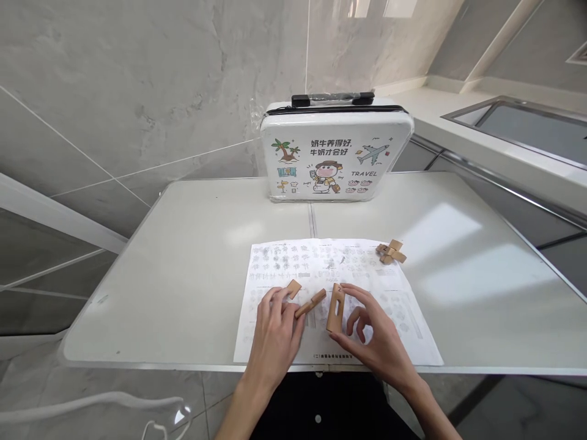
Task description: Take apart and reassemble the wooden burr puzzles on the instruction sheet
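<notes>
Between the thumb and index finger of my right hand (373, 330) stands a wooden puzzle piece (335, 310) with a long slot and a number 2 near its top. My left hand (275, 324) has its thumb and fingers closed on a narrow notched wooden puzzle piece (310, 303) that points up to the right. Another small wooden piece (294, 288) shows by the left fingertips, partly covered by them. Under both hands lies a printed sheet (398, 342) with rows of small diagrams. An assembled cross-shaped wooden puzzle (391, 252) rests at the sheet's far right corner.
A white case (298, 137) with cartoon prints and a black handle stands at the back of the white folding table (183, 263). A seam crosses the table's middle. To the right is a ledge with a framed panel (527, 125); a white cable (110, 398) hangs at lower left.
</notes>
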The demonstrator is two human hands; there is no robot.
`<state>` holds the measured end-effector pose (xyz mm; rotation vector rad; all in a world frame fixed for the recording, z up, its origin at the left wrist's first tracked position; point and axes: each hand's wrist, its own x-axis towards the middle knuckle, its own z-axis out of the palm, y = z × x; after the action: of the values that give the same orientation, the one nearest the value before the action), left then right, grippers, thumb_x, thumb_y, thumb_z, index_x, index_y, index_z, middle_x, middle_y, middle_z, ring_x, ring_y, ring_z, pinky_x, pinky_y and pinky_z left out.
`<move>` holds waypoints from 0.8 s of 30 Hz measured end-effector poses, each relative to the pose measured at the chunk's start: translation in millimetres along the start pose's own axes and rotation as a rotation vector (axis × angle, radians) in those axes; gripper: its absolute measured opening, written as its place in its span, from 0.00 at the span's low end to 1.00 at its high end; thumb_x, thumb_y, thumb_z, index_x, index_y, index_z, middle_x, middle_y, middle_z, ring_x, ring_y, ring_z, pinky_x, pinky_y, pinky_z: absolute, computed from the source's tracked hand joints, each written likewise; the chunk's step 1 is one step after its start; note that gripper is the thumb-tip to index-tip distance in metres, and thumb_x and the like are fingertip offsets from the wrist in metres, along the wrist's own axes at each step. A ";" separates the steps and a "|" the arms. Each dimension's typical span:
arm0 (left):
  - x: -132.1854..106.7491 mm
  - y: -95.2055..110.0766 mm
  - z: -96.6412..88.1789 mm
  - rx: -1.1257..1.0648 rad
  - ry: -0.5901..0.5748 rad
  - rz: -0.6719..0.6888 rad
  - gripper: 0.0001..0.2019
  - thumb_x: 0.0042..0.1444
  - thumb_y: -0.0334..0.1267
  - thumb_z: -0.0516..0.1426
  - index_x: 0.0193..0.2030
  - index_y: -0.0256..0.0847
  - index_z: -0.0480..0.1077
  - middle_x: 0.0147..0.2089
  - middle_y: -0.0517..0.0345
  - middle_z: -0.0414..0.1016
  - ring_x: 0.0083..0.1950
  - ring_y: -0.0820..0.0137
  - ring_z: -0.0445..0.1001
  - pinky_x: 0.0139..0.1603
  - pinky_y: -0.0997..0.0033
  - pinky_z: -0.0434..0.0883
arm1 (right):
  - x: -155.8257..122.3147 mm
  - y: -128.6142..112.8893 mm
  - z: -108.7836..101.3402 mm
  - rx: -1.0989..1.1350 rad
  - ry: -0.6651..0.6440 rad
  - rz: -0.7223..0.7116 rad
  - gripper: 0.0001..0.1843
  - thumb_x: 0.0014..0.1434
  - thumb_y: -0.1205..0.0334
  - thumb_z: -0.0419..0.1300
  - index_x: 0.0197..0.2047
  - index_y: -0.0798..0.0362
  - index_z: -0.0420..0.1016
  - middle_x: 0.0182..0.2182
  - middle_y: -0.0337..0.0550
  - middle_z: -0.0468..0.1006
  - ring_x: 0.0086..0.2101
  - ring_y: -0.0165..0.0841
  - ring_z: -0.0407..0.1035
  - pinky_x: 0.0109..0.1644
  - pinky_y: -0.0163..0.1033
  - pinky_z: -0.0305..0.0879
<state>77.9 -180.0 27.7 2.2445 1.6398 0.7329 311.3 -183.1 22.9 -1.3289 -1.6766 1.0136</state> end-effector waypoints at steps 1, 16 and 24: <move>-1.1 2.4 -1.8 -0.068 0.002 -0.039 0.06 0.71 0.37 0.54 0.47 0.45 0.72 0.60 0.46 0.74 0.65 0.48 0.67 0.59 0.42 0.72 | -0.8 -1.5 -1.0 0.031 0.014 -0.002 0.34 0.64 0.53 0.69 0.70 0.41 0.63 0.72 0.59 0.61 0.28 0.29 0.73 0.30 0.43 0.78; -25.7 6.4 -23.7 -1.310 -0.312 -0.743 0.20 0.67 0.58 0.59 0.40 0.42 0.68 0.23 0.67 0.58 0.25 0.75 0.54 0.30 0.73 0.56 | -0.6 -10.1 3.2 0.352 -0.169 -0.014 0.40 0.60 0.45 0.72 0.71 0.37 0.64 0.73 0.56 0.59 0.31 0.32 0.73 0.28 0.42 0.74; -28.3 -1.1 -20.1 -1.403 -0.336 -0.820 0.21 0.62 0.59 0.63 0.37 0.42 0.68 0.21 0.68 0.57 0.24 0.76 0.51 0.29 0.74 0.56 | 2.6 -2.4 4.3 0.424 -0.286 0.031 0.45 0.56 0.40 0.74 0.72 0.34 0.65 0.74 0.54 0.57 0.34 0.33 0.74 0.30 0.40 0.74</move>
<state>59.6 -207.9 37.1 0.5924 1.0629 0.7851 306.0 -181.4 23.5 -0.9660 -1.5273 1.5364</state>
